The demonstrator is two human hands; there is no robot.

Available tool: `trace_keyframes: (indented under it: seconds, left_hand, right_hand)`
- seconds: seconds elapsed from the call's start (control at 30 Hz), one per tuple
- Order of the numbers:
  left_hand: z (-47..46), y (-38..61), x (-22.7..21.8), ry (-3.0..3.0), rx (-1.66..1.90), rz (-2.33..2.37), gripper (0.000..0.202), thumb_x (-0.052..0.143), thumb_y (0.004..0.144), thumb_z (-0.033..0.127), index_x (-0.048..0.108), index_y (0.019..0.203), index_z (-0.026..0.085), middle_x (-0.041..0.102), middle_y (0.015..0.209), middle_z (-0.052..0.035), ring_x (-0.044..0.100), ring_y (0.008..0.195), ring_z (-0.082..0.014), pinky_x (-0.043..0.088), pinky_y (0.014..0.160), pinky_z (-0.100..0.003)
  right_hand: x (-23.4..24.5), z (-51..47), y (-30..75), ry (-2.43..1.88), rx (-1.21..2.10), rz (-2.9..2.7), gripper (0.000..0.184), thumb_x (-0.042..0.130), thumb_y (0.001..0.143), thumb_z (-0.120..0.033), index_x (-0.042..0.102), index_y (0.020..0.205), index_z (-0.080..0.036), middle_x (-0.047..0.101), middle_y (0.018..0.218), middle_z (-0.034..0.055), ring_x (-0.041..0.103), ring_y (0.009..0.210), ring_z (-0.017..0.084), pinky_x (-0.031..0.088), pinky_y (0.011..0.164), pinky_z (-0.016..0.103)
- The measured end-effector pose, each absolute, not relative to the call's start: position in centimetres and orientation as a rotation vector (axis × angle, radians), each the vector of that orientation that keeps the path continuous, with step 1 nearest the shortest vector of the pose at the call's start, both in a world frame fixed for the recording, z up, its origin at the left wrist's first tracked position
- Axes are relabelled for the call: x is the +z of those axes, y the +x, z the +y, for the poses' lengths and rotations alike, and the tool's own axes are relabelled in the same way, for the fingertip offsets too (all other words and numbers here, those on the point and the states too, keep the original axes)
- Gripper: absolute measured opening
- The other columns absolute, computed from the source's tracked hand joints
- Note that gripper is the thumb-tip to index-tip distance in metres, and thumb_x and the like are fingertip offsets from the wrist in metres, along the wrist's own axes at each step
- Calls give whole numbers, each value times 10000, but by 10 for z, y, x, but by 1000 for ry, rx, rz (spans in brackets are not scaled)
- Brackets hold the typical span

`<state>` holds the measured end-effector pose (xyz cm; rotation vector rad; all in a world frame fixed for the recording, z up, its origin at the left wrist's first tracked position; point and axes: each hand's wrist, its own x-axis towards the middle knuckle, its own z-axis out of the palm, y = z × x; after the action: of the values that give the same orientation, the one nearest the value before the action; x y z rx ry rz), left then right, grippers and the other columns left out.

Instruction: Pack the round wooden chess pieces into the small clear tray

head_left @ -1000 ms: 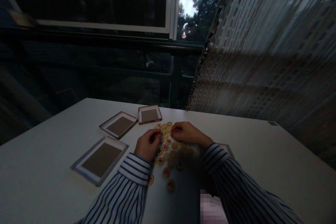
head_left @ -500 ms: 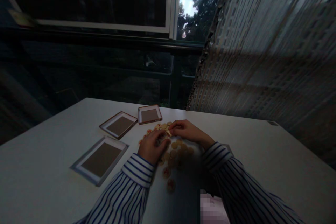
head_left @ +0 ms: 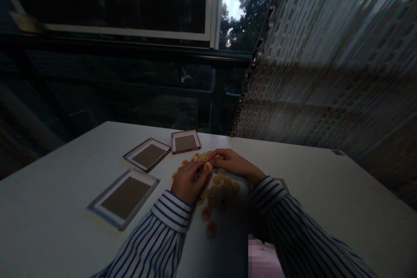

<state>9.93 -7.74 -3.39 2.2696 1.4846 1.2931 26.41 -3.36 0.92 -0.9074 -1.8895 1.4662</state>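
Several round wooden game discs (head_left: 216, 191) with red or dark marks lie scattered on the white table (head_left: 325, 200). My left hand (head_left: 188, 182) rests among them with curled fingers, pinching one red-marked disc (head_left: 207, 166) at its fingertips. My right hand (head_left: 233, 163) lies just beyond, fingers bent down onto the far discs and touching the same spot. Both arms wear blue-striped white sleeves.
Three shallow cardboard trays sit to the left: a large one (head_left: 124, 198) near me, a middle one (head_left: 147, 154) and a small one (head_left: 186, 141) at the back. A beaded curtain (head_left: 325, 65) hangs at right. A dark window and railing stand behind the table.
My left hand moved forward and right to meet the right hand, and a disc came up between the fingertips. A few discs now show left of the hand.
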Motion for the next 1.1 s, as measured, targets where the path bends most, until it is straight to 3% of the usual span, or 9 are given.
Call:
trace_keyframes:
  seconds: [0.33, 0.67, 0.83, 1.1]
  left_hand:
    - [-77, 98, -32, 2053, 1224, 1453, 263, 550, 716, 315, 594, 949, 200, 625, 799, -26, 583, 711, -142, 473, 660, -259]
    - [-72, 100, -35, 1480, 1340, 1213, 309, 614, 652, 341, 604, 875, 127, 670, 815, -63, 624, 748, -166, 495, 714, -285]
    - [-73, 99, -31, 1525, 1315, 1275, 282, 590, 673, 338, 636, 872, 144, 675, 858, -58, 617, 809, -182, 479, 763, -309]
    - [-73, 98, -33, 1623, 1281, 1352, 267, 562, 695, 352, 663, 874, 183, 687, 846, -39, 617, 816, -193, 476, 770, -326]
  right_hand:
    - [7, -33, 264, -935, 1441, -1905, 245, 595, 690, -305, 581, 857, -128, 585, 612, -23, 546, 596, 96, 430, 600, 231]
    - [3, -30, 267, -790, 1478, -1896, 325, 617, 675, -310, 598, 949, -135, 635, 890, 43, 576, 821, 143, 433, 774, 293]
    - [1, -31, 266, -837, 1534, -1900, 382, 644, 649, -288, 579, 993, -133, 642, 795, 21, 586, 746, 130, 452, 711, 268]
    - [-1, -32, 266, -882, 1491, -1985, 390, 627, 659, -322, 568, 997, -137, 636, 825, 37, 582, 742, 140, 453, 670, 260]
